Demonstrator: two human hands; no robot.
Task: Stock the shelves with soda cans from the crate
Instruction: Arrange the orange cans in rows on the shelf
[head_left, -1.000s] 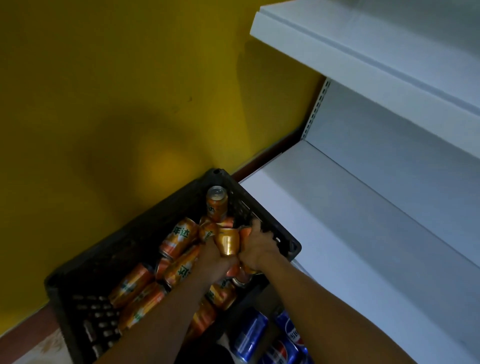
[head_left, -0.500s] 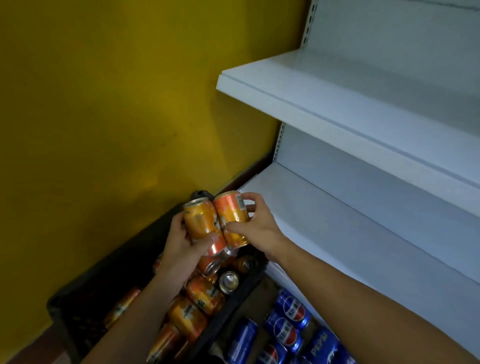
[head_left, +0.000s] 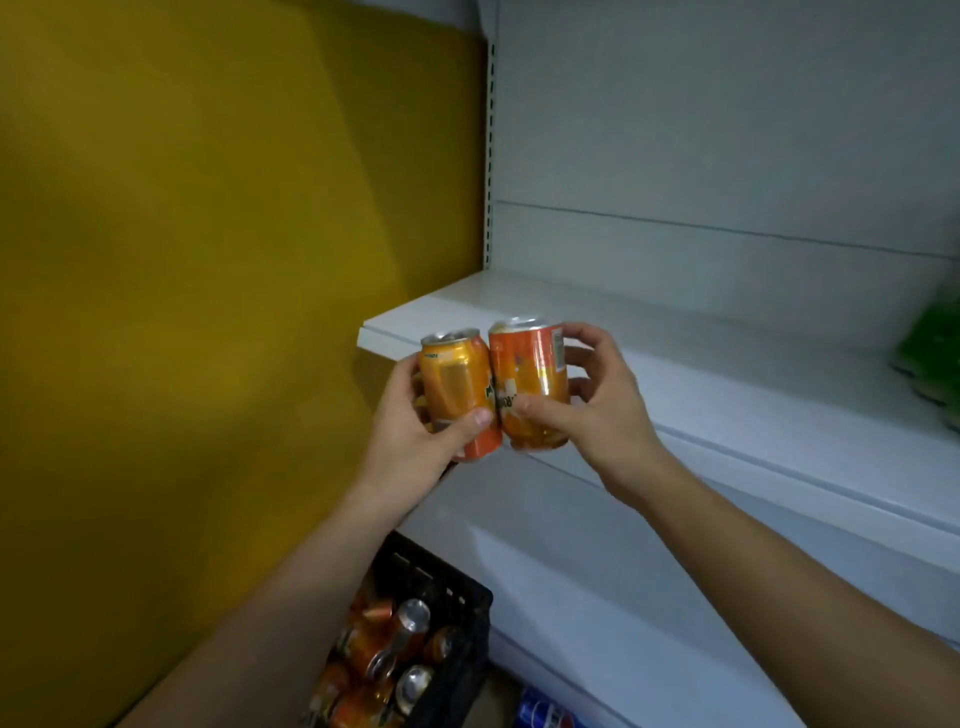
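Observation:
I hold two orange soda cans upright, side by side and touching, in front of the left end of a white shelf (head_left: 701, 374). My left hand (head_left: 415, 441) grips the left orange can (head_left: 452, 384). My right hand (head_left: 597, 410) grips the right orange can (head_left: 530, 384). Both cans are level with the shelf's front edge, near its left corner. Far below, the black crate (head_left: 457, 597) holds several more orange cans (head_left: 395, 644), partly hidden by my left forearm.
A yellow wall (head_left: 208, 260) stands to the left of the shelving. Something green (head_left: 930, 353) sits on the shelf at the far right. A blue can (head_left: 540, 712) lies on the floor right of the crate. A lower white shelf runs beneath.
Both hands have risen out of the crate with one can each, from crate level up to the upper shelf's edge. The view has tilted upward with them.

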